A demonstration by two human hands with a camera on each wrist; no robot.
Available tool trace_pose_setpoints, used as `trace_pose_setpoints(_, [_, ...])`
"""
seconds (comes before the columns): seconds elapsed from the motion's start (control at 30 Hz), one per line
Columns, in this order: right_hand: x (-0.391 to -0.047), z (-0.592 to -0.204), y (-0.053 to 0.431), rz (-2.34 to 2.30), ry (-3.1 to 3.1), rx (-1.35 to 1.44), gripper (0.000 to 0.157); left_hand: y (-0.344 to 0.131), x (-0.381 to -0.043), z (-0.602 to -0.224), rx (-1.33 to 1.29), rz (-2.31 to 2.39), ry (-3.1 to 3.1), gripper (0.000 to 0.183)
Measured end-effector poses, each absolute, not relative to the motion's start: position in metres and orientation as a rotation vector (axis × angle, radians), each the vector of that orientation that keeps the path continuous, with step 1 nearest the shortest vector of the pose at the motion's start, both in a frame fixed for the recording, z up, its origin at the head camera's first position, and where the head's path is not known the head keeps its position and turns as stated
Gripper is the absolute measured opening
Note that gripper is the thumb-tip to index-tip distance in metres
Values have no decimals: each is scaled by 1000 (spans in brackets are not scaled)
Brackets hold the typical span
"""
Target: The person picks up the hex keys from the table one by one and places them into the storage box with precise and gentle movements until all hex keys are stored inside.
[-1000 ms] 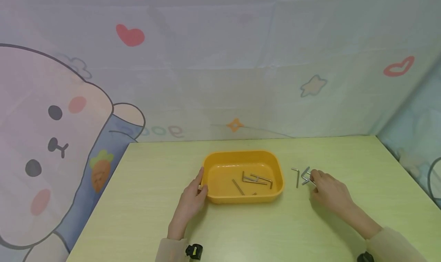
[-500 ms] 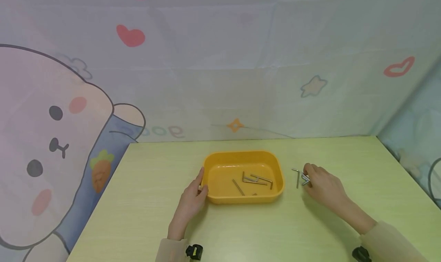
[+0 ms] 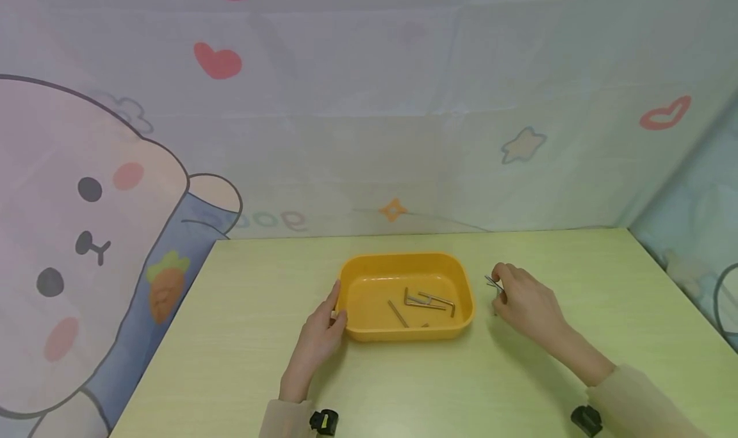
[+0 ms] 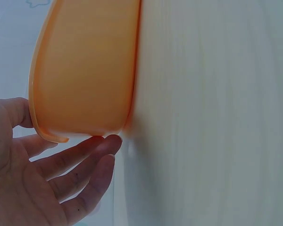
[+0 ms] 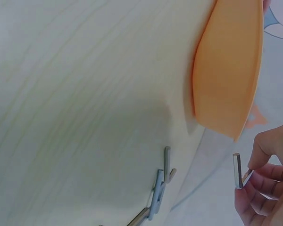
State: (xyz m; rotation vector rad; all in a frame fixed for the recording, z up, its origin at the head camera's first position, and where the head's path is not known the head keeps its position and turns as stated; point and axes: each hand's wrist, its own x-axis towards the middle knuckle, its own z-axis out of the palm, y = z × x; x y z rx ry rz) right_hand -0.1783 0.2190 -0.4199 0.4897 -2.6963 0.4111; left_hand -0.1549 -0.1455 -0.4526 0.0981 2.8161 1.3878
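Note:
In the head view, my left hand [image 3: 318, 337] holds the left end of a yellow plastic tray [image 3: 403, 334]. The left wrist view has the thumb at the rim and the fingers against the outer wall of the tray [image 4: 87, 70]. Right of the tray, my right hand [image 3: 529, 302] pinches a small silver hex key [image 3: 493, 283]. Seen from the right wrist, this L-shaped hex key [image 5: 237, 170] sits between thumb and fingertips, raised off the table. More hex keys [image 5: 156, 194] lie on the tabletop near that hand, largely covered by it in the head view.
Inside the tray lie several hex keys [image 3: 426, 302], one straight piece [image 3: 398, 314] apart from the others. The pale wooden table [image 3: 403, 387] ends at a printed cloth backdrop [image 3: 369, 105]. A black cable [image 3: 719, 297] hangs at the far right.
My right hand has moved left toward the tray, now with a hex key raised in its fingers and the keys on the table mostly covered. The left hand and tray stay put.

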Motion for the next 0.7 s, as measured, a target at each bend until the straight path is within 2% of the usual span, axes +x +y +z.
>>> trace_pose_setpoints(0.7, [-189, -401, 181, 545, -2645, 571, 21, -146, -156, -455, 95, 1385, 2814, 60])
